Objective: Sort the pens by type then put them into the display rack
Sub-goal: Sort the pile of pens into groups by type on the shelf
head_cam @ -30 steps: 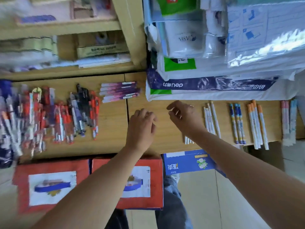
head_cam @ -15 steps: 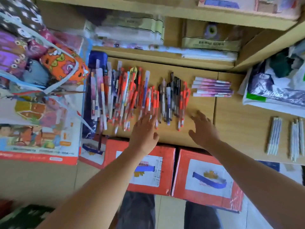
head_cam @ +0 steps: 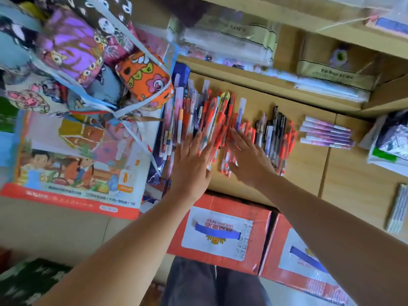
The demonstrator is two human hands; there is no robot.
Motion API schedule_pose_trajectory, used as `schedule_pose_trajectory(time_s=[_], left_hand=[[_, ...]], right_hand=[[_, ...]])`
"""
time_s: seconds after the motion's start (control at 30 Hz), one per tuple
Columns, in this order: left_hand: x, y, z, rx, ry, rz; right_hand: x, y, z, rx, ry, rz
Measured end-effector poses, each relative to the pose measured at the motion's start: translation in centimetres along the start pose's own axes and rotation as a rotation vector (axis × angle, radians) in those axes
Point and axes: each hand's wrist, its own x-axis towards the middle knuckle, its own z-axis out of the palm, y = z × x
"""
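The pile of mixed pens [head_cam: 223,115] lies on the wooden shelf [head_cam: 309,168], at 12 o'clock from the picture's middle. Both hands rest flat on its near end, with the fingers straight and spread apart. The left hand [head_cam: 192,166] is on the orange pens, and the right hand [head_cam: 249,160] is at its 3 o'clock. A neat row of purple pens [head_cam: 326,134] lies apart, at 3 o'clock of the pile. 2 red cartons [head_cam: 220,206] stand at 6 o'clock.

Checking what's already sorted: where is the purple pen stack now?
Head view: the purple pen stack lies on the wooden shelf, just right of the mixed pen pile.
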Motion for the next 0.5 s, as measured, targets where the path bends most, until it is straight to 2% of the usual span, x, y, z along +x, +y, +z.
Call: schedule_pose_trajectory(time_s=[0.13, 0.3, 0.4, 0.5], left_hand=[[0.0, -0.4, 0.7, 0.043, -0.027, 0.02], [0.4, 0.4, 1.1, -0.003, 0.136, 0.024], [0.9, 0.8, 0.9, -0.029, 0.197, 0.082], [1.4, 1.2, 1.2, 0.001, 0.143, 0.156]], right_hand=[[-1.5, 1.3, 0.8, 0.064, 0.037, -0.03], [-1.8, 1.6, 0.3, 0.206, -0.004, -0.095], [-1.2, 1.7, 0.3, 0.347, 0.138, -0.148], [-1.0, 2.5, 0.4, 0.454, 0.276, -0.117]])
